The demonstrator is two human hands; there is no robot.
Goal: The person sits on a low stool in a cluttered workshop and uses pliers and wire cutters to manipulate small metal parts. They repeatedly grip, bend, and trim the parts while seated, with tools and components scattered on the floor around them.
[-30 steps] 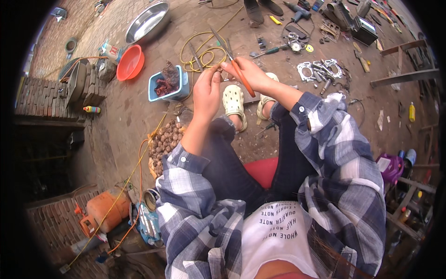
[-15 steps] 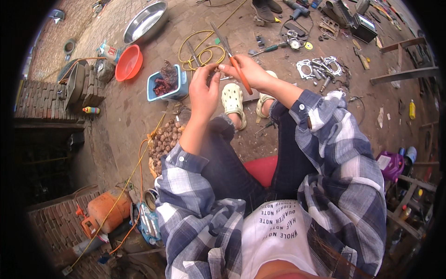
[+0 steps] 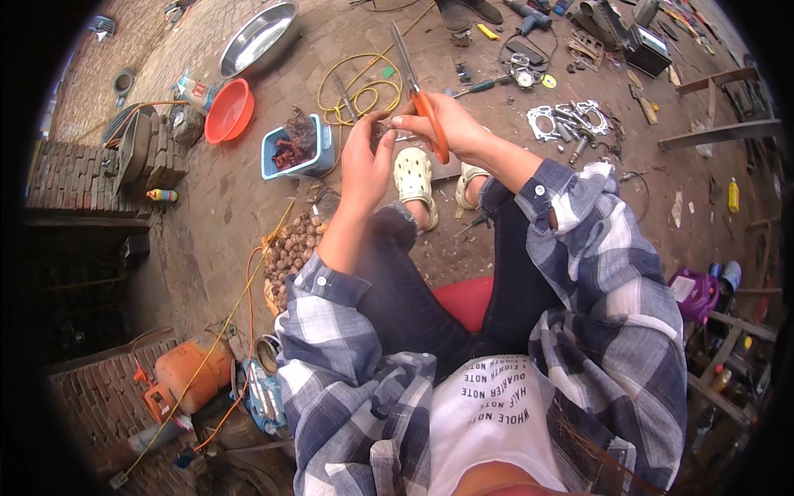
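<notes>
My right hand (image 3: 453, 126) is closed round a pair of orange-handled scissors (image 3: 439, 132), whose long blades point up and away from me. Close against it, my left hand (image 3: 364, 157) is bent in a pinch, thumb and fingertips meeting my right fingers. Something small may be between the fingertips, but I cannot make it out. Both hands are held above my cream clogs (image 3: 413, 175). A light blue tub (image 3: 322, 165) with dark red pieces stands beyond my left wrist. Brown walnut-like balls (image 3: 291, 248) lie heaped in a bag beside my left forearm.
An orange-red basin (image 3: 229, 112) and a large metal bowl (image 3: 259, 40) stand far left. Yellow cord (image 3: 322, 99) lies coiled ahead. Metal engine parts (image 3: 571, 124), a battery (image 3: 649, 51) and tools spread to the right. Another person's shoes (image 3: 456, 18) show at the top. An orange gas cylinder (image 3: 194, 374) is lower left.
The scissors have swung more upright, their blade tips moving up and slightly right. My left hand has barely moved. At the top, the other person's shoes shifted, leaving the small yellow object apart.
</notes>
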